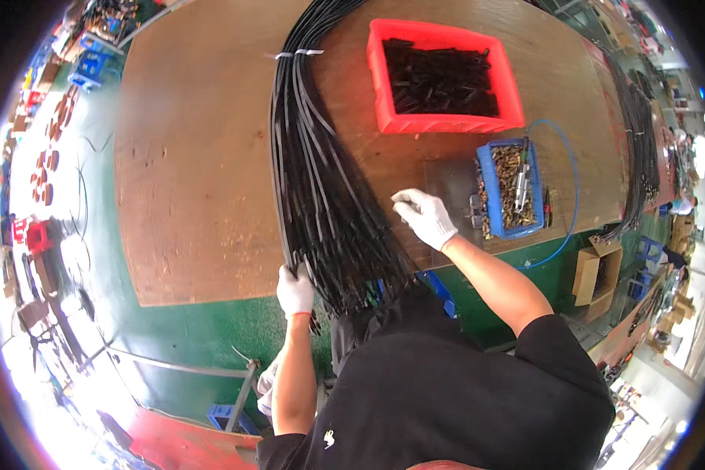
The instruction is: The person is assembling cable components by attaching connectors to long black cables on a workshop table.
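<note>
A long bundle of black cables (309, 157) runs down the wooden table, its loose near ends fanning out over the edge by my body. My left hand (295, 291), in a white glove, is closed around one or more cables at the left side of these ends. To the right of the bundle, my right hand (424, 218), also white-gloved, hovers over the table with its fingers curled in toward the thumb. Anything small between those fingertips is too fine to make out. White ties (298, 53) bind the bundle farther up.
A red bin (446, 124) of black parts stands at the far right of the bundle. Nearer is a blue bin (493, 188) of small brass-coloured metal pieces, with a hand tool (522, 184) lying on top and a blue hose (576, 180) curving beside it. A cardboard box (586, 278) stands beyond the table's right edge.
</note>
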`<move>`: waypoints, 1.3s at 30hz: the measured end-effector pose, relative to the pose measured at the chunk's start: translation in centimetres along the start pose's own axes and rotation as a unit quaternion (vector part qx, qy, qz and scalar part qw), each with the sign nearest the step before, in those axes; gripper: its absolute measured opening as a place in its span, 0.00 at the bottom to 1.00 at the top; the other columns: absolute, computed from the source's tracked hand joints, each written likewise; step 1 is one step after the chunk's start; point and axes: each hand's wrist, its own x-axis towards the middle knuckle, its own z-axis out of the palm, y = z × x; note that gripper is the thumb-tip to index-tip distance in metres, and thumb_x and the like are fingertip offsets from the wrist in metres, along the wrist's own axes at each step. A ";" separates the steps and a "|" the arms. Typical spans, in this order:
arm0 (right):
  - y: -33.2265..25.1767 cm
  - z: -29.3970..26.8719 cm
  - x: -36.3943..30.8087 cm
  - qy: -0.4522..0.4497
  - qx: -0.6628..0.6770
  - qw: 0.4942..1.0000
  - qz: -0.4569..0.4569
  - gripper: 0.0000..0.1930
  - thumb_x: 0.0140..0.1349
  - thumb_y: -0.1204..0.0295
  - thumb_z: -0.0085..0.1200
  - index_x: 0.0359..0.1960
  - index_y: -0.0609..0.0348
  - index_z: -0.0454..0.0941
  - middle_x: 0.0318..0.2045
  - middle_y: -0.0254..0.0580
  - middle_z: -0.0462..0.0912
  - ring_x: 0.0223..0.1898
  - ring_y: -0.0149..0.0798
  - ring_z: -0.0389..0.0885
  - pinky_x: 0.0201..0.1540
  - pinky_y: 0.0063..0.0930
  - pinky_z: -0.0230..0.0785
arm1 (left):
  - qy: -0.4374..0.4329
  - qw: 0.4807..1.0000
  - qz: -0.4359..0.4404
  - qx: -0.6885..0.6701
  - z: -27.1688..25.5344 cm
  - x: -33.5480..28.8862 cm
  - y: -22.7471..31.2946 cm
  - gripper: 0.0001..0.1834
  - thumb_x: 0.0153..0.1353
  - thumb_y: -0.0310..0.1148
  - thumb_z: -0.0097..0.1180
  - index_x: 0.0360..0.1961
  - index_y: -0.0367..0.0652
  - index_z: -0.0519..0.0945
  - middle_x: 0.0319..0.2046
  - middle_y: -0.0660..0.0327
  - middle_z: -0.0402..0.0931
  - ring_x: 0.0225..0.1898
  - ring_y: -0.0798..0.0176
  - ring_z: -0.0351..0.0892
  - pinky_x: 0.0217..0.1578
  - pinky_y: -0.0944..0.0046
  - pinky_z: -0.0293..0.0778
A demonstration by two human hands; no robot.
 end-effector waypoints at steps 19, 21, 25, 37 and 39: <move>-1.2 -18.2 25.9 -0.131 -0.489 0.770 -0.388 0.40 0.54 0.60 0.72 0.70 0.53 0.71 0.69 0.47 0.74 0.70 0.52 0.72 0.70 0.48 0.67 | 0.077 0.974 -0.094 -0.189 4.7 -1.5 2.6 0.11 0.72 0.36 0.62 0.36 0.40 0.80 0.22 0.66 0.75 0.19 0.73 0.69 0.22 0.65 0.68; -1.9 -16.6 27.3 -0.247 -0.452 0.760 -0.396 0.41 0.53 0.60 0.73 0.70 0.55 0.71 0.69 0.46 0.74 0.71 0.51 0.71 0.68 0.48 0.69 | 0.082 0.974 -0.093 -0.190 4.9 -1.7 3.1 0.10 0.72 0.36 0.62 0.36 0.40 0.79 0.21 0.66 0.75 0.19 0.71 0.69 0.22 0.64 0.68; -2.2 -13.8 28.7 -0.208 -0.586 0.689 -0.373 0.44 0.49 0.56 0.76 0.67 0.58 0.73 0.67 0.46 0.77 0.71 0.53 0.69 0.67 0.51 0.70 | 0.097 0.975 -0.102 -0.170 5.1 -1.7 4.1 0.10 0.72 0.36 0.61 0.36 0.41 0.79 0.21 0.66 0.75 0.19 0.71 0.70 0.22 0.64 0.68; -2.4 -14.4 29.1 -0.218 -0.473 0.822 -0.230 0.31 0.55 0.60 0.71 0.62 0.50 0.78 0.59 0.44 0.85 0.61 0.58 0.79 0.61 0.49 0.78 | 0.106 0.966 -0.107 -0.211 4.7 -1.7 3.2 0.11 0.70 0.36 0.64 0.34 0.41 0.79 0.20 0.66 0.74 0.18 0.72 0.69 0.20 0.65 0.66; -2.6 -14.9 29.3 -0.198 -0.398 0.876 -0.188 0.30 0.56 0.63 0.69 0.62 0.48 0.78 0.46 0.55 0.88 0.50 0.58 0.86 0.56 0.49 0.78 | 0.121 0.977 -0.093 -0.148 3.9 -1.5 1.3 0.12 0.70 0.35 0.64 0.31 0.41 0.79 0.19 0.66 0.74 0.18 0.72 0.69 0.21 0.65 0.66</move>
